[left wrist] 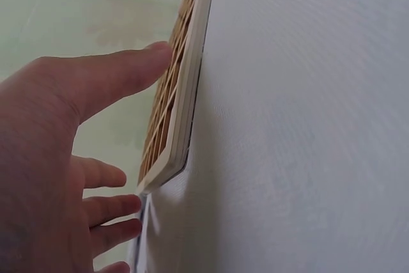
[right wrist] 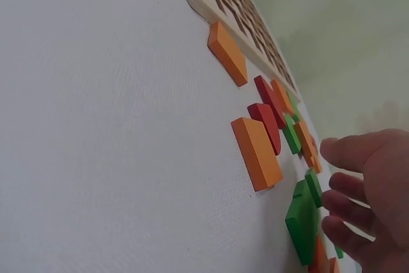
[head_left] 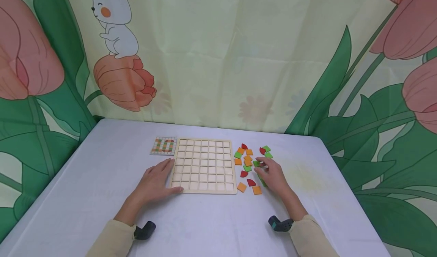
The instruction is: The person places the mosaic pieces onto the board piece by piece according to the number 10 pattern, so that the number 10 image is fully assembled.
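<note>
A wooden grid board [head_left: 203,192] with rows of square cells lies flat on the white table. My left hand [head_left: 155,183] is at its left side, fingers spread along the edge and thumb at the front left corner; in the left wrist view the thumb [left wrist: 124,75] overlaps the rim. To the right of the board my right hand [head_left: 274,177] hovers over scattered tiles, thumb and fingers apart with nothing between them. Closest to its fingertips is a green square tile [head_left: 256,164]. Another green tile [right wrist: 303,222] lies below the fingers in the right wrist view, partly hidden in the head view.
A pattern card [head_left: 163,154] with coloured shapes lies at the board's upper left. Several orange square tiles [head_left: 241,187], red quarter-round tiles [head_left: 251,182] and green tiles [head_left: 247,168] are spread between board and right hand. A printed curtain [head_left: 218,78] hangs behind the table.
</note>
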`<state>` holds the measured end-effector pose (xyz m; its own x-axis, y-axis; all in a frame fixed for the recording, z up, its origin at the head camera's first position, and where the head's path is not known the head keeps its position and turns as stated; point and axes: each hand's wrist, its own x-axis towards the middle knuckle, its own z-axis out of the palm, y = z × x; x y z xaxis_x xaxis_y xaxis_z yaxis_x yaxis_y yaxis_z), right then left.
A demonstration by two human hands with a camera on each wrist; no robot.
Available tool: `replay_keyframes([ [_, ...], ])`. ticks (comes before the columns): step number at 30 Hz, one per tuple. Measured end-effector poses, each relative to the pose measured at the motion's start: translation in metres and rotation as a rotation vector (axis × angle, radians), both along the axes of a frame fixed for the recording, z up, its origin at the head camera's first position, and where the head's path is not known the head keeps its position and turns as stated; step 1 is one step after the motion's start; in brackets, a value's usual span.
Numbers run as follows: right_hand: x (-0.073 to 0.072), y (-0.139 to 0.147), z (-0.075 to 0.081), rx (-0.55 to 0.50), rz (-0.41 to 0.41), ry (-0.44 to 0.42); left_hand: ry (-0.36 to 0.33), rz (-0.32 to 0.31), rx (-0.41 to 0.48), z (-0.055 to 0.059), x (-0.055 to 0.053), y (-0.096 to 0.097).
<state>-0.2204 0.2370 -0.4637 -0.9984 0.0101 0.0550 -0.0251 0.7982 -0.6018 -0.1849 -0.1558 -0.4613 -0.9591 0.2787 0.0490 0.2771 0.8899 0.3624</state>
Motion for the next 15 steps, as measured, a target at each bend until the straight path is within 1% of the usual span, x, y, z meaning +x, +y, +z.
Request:
replay_keyframes([
  [7, -0.0029, 0.0027, 0.0006, 0.023, -0.020, 0.023, -0.005, -0.015, -0.002, -0.0017, -0.0030, 0.0008],
  [15, -0.0082, 0.0066, -0.0018, 0.053, -0.023, 0.003, -0.012, -0.022, -0.007, -0.0036, -0.0039, -0.0009],
])
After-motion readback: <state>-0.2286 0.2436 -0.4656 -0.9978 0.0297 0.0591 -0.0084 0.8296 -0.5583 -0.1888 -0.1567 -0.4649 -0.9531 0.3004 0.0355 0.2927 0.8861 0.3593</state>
